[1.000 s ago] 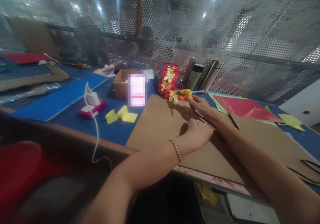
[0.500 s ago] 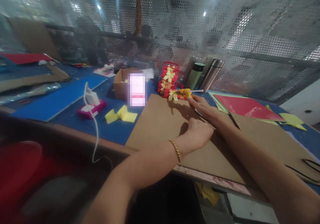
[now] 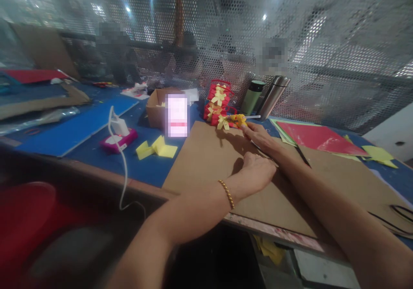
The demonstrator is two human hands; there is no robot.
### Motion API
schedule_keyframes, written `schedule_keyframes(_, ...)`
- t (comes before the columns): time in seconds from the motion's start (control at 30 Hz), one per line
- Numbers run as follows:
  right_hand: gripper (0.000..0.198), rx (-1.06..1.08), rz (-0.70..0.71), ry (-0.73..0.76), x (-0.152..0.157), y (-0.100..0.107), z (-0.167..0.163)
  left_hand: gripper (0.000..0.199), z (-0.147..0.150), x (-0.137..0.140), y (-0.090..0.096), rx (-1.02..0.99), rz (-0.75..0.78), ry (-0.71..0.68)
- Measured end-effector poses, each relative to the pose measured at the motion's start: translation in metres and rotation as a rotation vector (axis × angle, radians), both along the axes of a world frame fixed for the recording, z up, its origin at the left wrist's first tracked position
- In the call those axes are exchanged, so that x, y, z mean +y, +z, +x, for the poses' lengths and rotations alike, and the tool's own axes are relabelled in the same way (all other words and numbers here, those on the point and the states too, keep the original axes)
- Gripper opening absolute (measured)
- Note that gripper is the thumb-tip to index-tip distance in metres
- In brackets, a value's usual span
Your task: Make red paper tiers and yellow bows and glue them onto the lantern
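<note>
My right hand [image 3: 258, 137] is closed around a yellow hot glue gun [image 3: 238, 119] with a white glue stick poking out of its back. The gun's nozzle end is close to a yellow paper flower [image 3: 223, 122] at the foot of some red paper pieces [image 3: 210, 113] with more yellow flowers. Nearer to me, my left hand [image 3: 260, 172] is curled over a brown cardboard sheet [image 3: 200, 168], just below the right wrist. Its fingertips are hidden, so what they hold cannot be made out. A dark cord [image 3: 301, 155] lies by my right forearm.
A lit phone [image 3: 177, 115] stands before a small cardboard box [image 3: 155, 110]. Left are folded yellow papers [image 3: 158, 147] and a magenta power strip [image 3: 121, 142] with a white cable. Behind stand a green bottle [image 3: 252, 98] and a steel flask [image 3: 274, 97]. Red sheets [image 3: 322, 138] lie right.
My right hand and the glue gun have shifted very slightly to the left. The left hand stays in place.
</note>
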State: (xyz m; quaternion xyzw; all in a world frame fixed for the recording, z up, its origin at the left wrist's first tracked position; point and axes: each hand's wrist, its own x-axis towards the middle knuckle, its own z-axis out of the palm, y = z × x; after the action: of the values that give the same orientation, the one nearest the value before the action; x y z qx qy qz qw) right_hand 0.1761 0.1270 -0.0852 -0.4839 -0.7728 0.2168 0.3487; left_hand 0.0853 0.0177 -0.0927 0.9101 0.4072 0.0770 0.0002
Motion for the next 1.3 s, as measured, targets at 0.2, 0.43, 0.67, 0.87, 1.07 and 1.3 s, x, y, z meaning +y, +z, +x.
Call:
schedule_keyframes(0.2, 0.078, 0.011, -0.017, -0.003, 0.001, 0.001, -0.001, 0.03, -0.003, -0.004, 0.008, 0.005, -0.121, 0.018)
schedule_keyframes(0.43, 0.076, 0.021, -0.01, -0.004, 0.001, 0.0, -0.001, 0.03, -0.004, -0.007, 0.012, 0.005, -0.124, 0.02)
schedule_keyframes(0.67, 0.078, 0.041, -0.018, -0.012, 0.0, 0.0, -0.002, 0.03, -0.003, -0.005, 0.01, 0.013, -0.142, 0.018)
schedule_keyframes(0.87, 0.077, 0.042, -0.008, -0.002, 0.0, 0.0, -0.002, 0.029, -0.002, -0.004, 0.006, 0.009, -0.107, 0.023)
schedule_keyframes(1.07, 0.074, 0.042, -0.021, -0.001, 0.001, 0.0, -0.002, 0.029, -0.002, -0.004, 0.004, 0.005, -0.076, 0.009)
schedule_keyframes(1.3, 0.078, 0.036, -0.008, 0.002, 0.002, -0.001, -0.001, 0.029, -0.004, -0.006, 0.005, 0.017, -0.055, 0.014)
